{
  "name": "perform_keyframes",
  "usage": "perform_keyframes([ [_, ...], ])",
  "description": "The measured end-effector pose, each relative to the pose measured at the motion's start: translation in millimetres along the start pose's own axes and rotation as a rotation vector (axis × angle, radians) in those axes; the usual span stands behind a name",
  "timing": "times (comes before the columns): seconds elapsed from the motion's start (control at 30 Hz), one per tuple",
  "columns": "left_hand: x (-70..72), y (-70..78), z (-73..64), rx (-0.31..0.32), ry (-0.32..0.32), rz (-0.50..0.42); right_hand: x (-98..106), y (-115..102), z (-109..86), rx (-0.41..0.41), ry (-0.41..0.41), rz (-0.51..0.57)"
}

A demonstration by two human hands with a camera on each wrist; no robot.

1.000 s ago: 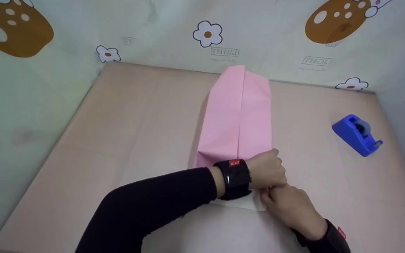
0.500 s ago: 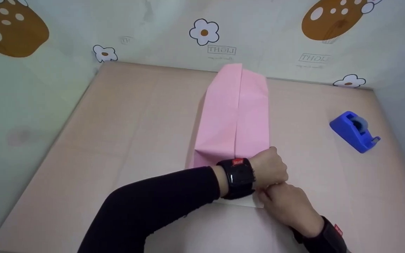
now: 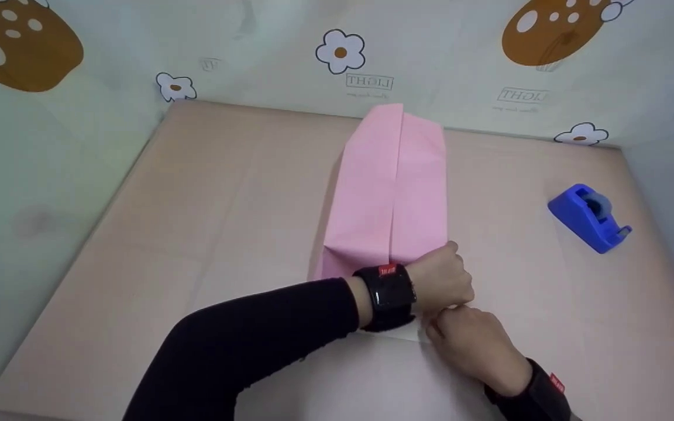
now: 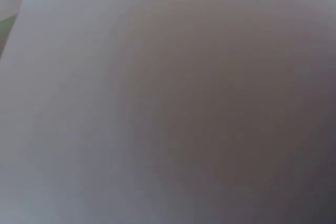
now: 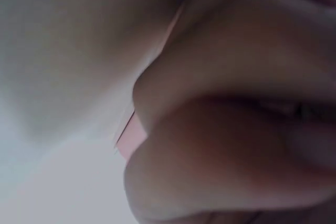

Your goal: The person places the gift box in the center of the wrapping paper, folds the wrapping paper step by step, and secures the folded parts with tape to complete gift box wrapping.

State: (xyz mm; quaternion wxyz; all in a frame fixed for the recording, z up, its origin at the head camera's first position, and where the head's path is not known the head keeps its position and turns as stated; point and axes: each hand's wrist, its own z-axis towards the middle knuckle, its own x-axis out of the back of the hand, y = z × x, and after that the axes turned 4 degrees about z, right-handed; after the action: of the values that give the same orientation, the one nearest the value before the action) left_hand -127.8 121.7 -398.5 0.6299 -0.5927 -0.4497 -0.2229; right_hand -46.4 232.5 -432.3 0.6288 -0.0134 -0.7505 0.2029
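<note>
A long sheet of folded pink paper (image 3: 372, 199), shaped like a flat bag with a seam down its middle, lies on the table. Its near end has folded creases, and a pale edge shows below the left wrist. Reaching across that end, my left hand (image 3: 442, 282) grips at the near right corner with curled fingers, their tips hidden. My right hand (image 3: 477, 345) sits just below it, thumb and fingers pinching the paper's edge. In the right wrist view a sliver of pink paper (image 5: 132, 136) pokes out past the fingers. Only a blurred pale surface fills the left wrist view.
A blue tape dispenser (image 3: 588, 217) holding a roll of tape stands to the right on the beige table covering (image 3: 243, 187). Behind the table hangs a pale curtain (image 3: 267, 52) with flower prints.
Both hands have shifted slightly to the left along the near end of the paper and stay close together. The whole head view has drifted a little.
</note>
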Motion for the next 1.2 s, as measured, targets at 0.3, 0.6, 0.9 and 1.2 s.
perform_keyframes([
  [0.3,1.5,1.6,-5.4,-0.019,-0.019,0.005,-2.9,-1.5,-0.5,0.034,0.000,-0.053],
  [0.6,9.7,-10.5,-6.7,-0.118,0.020,-0.044,0.0,-0.9,-0.6,0.051,-0.025,-0.075],
  [0.9,15.6,-25.7,-5.1,-0.054,-0.061,-0.129,-0.5,-0.7,-0.5,0.004,-0.082,-0.073],
  [1.2,16.8,-25.4,0.0,0.039,-0.113,-0.147,-0.6,-2.5,-1.2,-0.002,-0.098,-0.067],
])
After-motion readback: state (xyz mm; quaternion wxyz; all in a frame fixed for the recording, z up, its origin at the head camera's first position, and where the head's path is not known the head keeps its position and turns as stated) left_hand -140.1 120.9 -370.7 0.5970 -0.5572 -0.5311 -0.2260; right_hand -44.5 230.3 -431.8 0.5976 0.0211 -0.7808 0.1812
